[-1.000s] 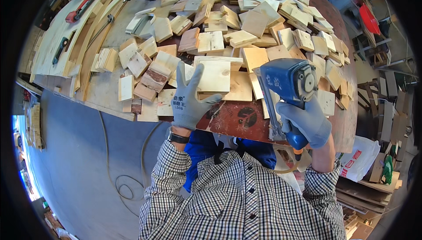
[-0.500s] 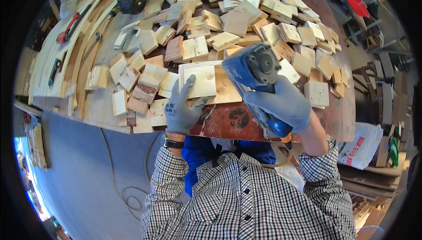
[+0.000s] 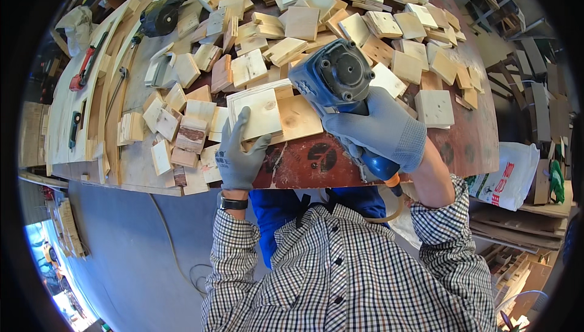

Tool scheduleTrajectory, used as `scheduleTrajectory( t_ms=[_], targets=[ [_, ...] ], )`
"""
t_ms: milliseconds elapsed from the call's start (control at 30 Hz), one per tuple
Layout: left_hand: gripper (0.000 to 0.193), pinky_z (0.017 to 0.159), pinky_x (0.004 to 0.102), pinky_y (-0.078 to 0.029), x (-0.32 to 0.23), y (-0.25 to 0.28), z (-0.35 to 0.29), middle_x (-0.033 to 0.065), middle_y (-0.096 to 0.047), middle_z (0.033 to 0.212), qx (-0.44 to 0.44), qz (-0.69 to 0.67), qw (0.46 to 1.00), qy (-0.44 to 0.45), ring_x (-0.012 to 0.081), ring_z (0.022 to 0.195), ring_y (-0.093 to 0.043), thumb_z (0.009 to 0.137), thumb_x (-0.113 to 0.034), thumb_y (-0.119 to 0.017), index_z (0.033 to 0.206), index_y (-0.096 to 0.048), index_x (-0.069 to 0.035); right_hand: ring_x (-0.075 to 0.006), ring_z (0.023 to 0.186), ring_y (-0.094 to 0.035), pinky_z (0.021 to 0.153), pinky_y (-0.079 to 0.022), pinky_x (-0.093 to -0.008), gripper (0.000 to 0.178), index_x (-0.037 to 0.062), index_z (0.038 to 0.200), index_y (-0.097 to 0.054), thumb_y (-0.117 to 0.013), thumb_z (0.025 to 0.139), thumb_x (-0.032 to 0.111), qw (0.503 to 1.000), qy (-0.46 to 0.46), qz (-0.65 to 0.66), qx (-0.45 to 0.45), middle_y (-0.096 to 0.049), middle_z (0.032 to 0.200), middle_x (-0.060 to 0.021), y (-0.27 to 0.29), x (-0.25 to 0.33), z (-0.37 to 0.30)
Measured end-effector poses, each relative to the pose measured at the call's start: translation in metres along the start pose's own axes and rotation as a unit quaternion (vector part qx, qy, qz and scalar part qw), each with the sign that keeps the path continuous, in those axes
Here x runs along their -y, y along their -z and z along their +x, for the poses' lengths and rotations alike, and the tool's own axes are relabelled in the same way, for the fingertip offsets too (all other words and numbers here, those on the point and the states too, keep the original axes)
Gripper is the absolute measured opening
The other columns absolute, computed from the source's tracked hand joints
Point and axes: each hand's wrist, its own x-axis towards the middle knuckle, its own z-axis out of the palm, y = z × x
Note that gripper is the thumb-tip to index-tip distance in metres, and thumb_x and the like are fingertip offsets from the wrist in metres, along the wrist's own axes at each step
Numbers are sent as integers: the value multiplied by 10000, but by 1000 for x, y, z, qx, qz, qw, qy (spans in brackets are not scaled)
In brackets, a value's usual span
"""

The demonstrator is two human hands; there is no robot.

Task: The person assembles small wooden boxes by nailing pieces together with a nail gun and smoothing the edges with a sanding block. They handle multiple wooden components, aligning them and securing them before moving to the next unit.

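My right hand (image 3: 383, 126), in a grey glove, is wrapped round the handle of a blue pneumatic nail gun (image 3: 331, 79). An air hose (image 3: 398, 207) joins an orange fitting at the handle's lower end. Under the gun's left side lies a pale square wooden block (image 3: 254, 113) on top of a longer wooden board (image 3: 299, 118), tilted slightly on the table's near edge. My gloved left hand (image 3: 239, 159) grips this pair at its near left corner, one finger up on the block's face, the thumb along the near side. The gun hides the board's far right part and its own tip.
Loose wooden blocks (image 3: 302, 23) cover the far and left parts of the reddish tabletop (image 3: 304, 177). At the left lie long boards (image 3: 91, 113), a red-handled tool (image 3: 85, 70) and a black power tool (image 3: 159, 16). A white sack (image 3: 508, 174) stands beyond the right edge.
The board and block have turned a little counterclockwise under my left hand. The nail gun keeps over the board's right side, its body turned slightly. The whole view has shifted.
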Motion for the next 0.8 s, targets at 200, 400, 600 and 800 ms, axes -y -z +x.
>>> scheduleTrajectory(
  t_ms=[200, 400, 600, 800],
  targets=[
    [660, 1077, 415, -534, -3, 4, -3, 191, -670, 1401, -2, -14, 1000, 25, 351, 1263, -668, 884, -270, -875, 1452, -629, -40, -109, 563, -626, 536, -539, -289, 271, 28, 960, -659, -744, 905, 280, 999, -9, -15, 51, -651, 729, -37, -8, 3, 17],
    [655, 1069, 410, -538, -2, -4, -4, 203, -674, 1396, -12, -12, 999, 29, 351, 1273, -666, 875, -283, -882, 1434, -639, -44, -112, 564, -630, 545, -547, -288, 272, 31, 974, -659, -747, 903, 279, 997, -24, -7, 70, -639, 725, -28, -9, 1, 36],
    [671, 1120, 416, -503, -8, 0, -1, 204, -660, 1439, 25, 41, 998, 35, 358, 1325, -643, 902, -252, -859, 1483, -611, -25, -128, 600, -654, 590, -567, -294, 283, 16, 1001, -683, -712, 918, 285, 1000, 3, 2, -1, -659, 720, -42, 8, -2, 16],
    [664, 1149, 409, -476, -1, -2, -4, 192, -638, 1491, 40, 25, 998, 47, 314, 1370, -615, 936, -229, -833, 1500, -581, 13, -111, 584, -618, 546, -531, -284, 275, 7, 963, -667, -709, 924, 276, 999, -4, -18, -28, -654, 734, -38, 17, -18, 0]
  ],
)
